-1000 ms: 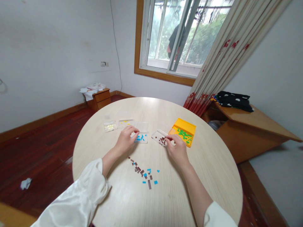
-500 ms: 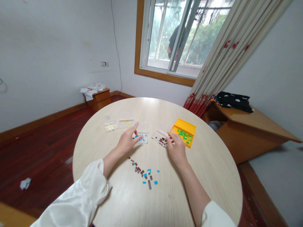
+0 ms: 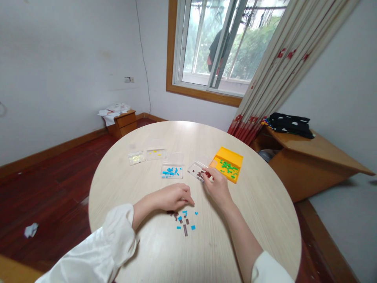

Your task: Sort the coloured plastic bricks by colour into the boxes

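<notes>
My left hand [image 3: 173,196] hovers palm down over a loose pile of small brown and blue pieces [image 3: 184,220] on the round table [image 3: 265,212], fingers curled together above the pile's near-left end. My right hand [image 3: 216,184] rests at a clear box of brown pieces [image 3: 198,170], with thumb and fingers pinched at the box's right edge. A clear box of blue pieces [image 3: 172,171] lies left of it, untouched. What the pinched fingers hold is too small to see.
An orange tray with green pieces [image 3: 228,163] sits right of the brown box. Two more clear boxes [image 3: 146,155] lie at the far left. A wooden desk [image 3: 312,157] with dark cloth stands to the right, a small cabinet [image 3: 122,122] by the wall.
My left hand has left the blue box and come back toward me onto the loose pile. My right hand has stayed at the brown box.
</notes>
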{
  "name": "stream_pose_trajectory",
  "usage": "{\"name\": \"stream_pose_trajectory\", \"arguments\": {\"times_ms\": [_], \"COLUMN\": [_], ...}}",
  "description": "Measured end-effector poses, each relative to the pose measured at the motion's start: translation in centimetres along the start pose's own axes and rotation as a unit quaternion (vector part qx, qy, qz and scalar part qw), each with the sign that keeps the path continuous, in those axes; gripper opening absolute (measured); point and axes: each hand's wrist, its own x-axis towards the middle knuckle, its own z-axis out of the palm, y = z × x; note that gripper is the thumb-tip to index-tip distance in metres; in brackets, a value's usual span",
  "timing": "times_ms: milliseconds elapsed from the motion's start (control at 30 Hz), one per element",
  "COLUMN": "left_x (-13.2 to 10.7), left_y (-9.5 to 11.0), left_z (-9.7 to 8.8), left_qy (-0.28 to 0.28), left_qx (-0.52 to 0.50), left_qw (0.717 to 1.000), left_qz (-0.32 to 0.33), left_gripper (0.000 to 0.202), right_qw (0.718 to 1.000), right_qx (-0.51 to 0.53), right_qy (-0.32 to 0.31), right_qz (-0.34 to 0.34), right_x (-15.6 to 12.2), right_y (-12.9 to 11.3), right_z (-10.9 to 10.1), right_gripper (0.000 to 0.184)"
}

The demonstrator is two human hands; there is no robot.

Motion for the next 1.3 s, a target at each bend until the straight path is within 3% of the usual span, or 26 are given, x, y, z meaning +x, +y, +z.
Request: {"name": "stream_pose_trajectory", "arguments": {"times_ms": [200,667,867,1000,1133,1233,1300], "left_x": [0.3,-0.6,-0.3,-0.2,-0.2,-0.4,-0.7], "left_y": [0.4,-0.3,-0.2,-0.3,-0.5,-0.8,-1.3], "left_z": [1.2,-0.8,-0.6,-0.3,-0.4,-1.2,-1.9], "left_qy": [-0.046,-0.077,-0.095,-0.088,-0.065,-0.022,0.022], "left_qx": [0.035,0.0,-0.011,-0.027,-0.016,0.001,0.009], "left_qw": [0.998,0.997,0.995,0.996,0.997,0.996,0.994], "left_qz": [0.038,-0.018,0.004,0.004,-0.039,-0.086,-0.108], "left_gripper": [0.028,0.034,0.023,0.019,0.022,0.02,0.016], "right_qw": [1.0,0.995,0.993,0.992,0.99,0.98,0.963], "right_qx": [0.011,0.072,0.092,0.095,0.105,0.132,0.158], "right_qy": [-0.003,-0.061,-0.066,-0.067,-0.079,-0.137,-0.208], "right_qz": [-0.005,0.03,0.041,0.046,0.047,0.056,0.064], "right_x": [0.0,0.1,0.0,0.0,0.0,-0.1,-0.4], "right_y": [-0.1,-1.3,-1.6,-1.6,-1.7,-2.1,-2.7], "right_z": [0.0,-0.7,-0.7,-0.6,-0.8,-0.9,-0.9], "right_gripper": [0.022,0.021,0.021,0.02,0.019,0.017,0.015]}}
